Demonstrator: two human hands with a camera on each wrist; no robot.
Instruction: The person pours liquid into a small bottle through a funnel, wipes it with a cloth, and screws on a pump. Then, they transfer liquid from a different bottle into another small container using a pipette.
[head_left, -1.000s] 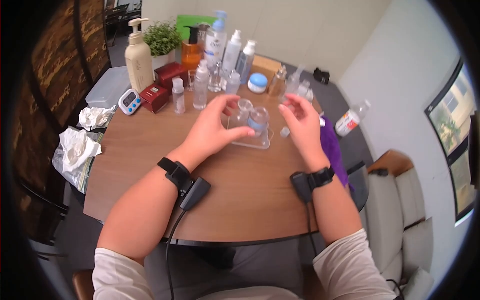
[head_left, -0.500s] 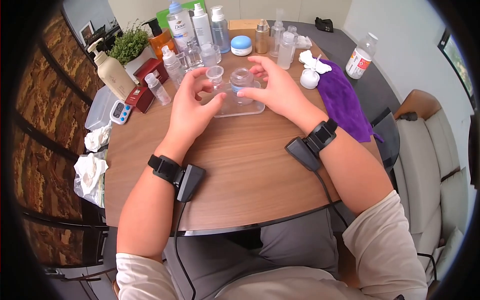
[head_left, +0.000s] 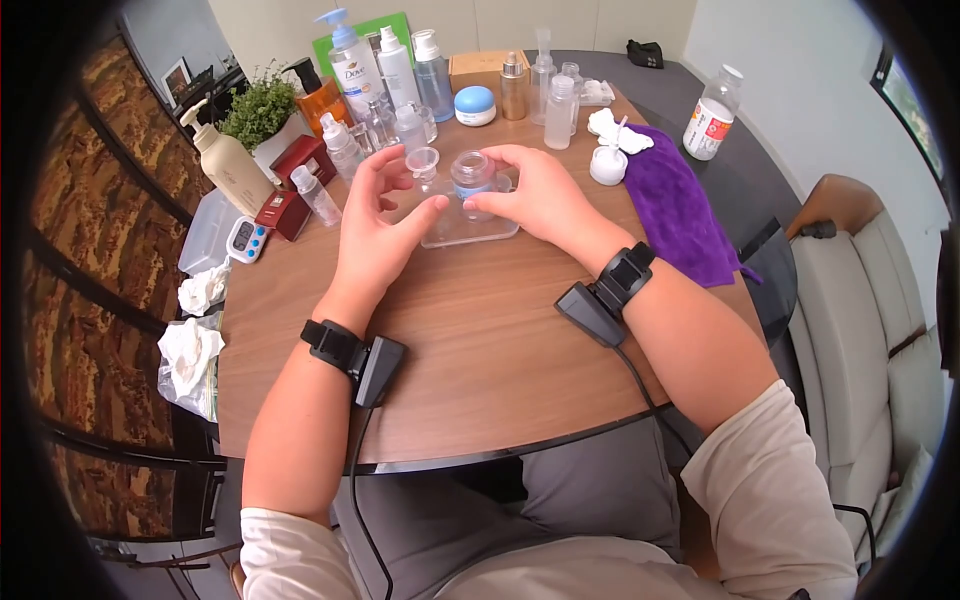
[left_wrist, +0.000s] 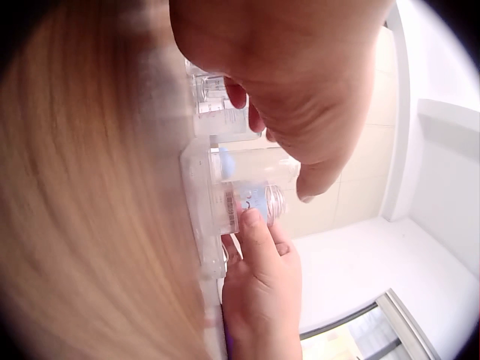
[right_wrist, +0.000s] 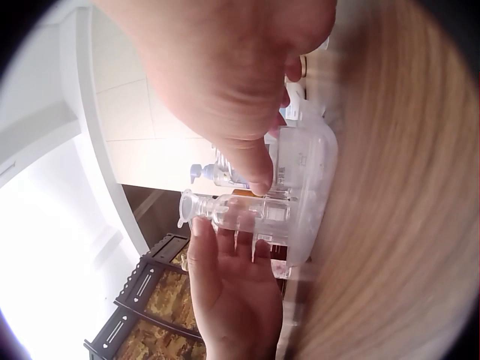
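On the tray point(head_left: 470, 241), our right hand point(head_left: 540, 196) grips the jar point(head_left: 472, 170); our open left hand point(head_left: 372, 228), nudging, could tip the funnel point(head_left: 422, 159).

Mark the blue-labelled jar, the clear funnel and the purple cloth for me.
Blue-labelled jar point(head_left: 473, 187): head view, on its label.
Clear funnel point(head_left: 422, 160): head view, on its wide mouth.
Purple cloth point(head_left: 680, 208): head view, on its middle.

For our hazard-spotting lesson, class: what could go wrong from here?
The funnel stands in a small clear bottle beside the open left hand, so a nudge might topple both. The right hand grips an uncapped jar on the clear tray; tilting it could spill any contents.
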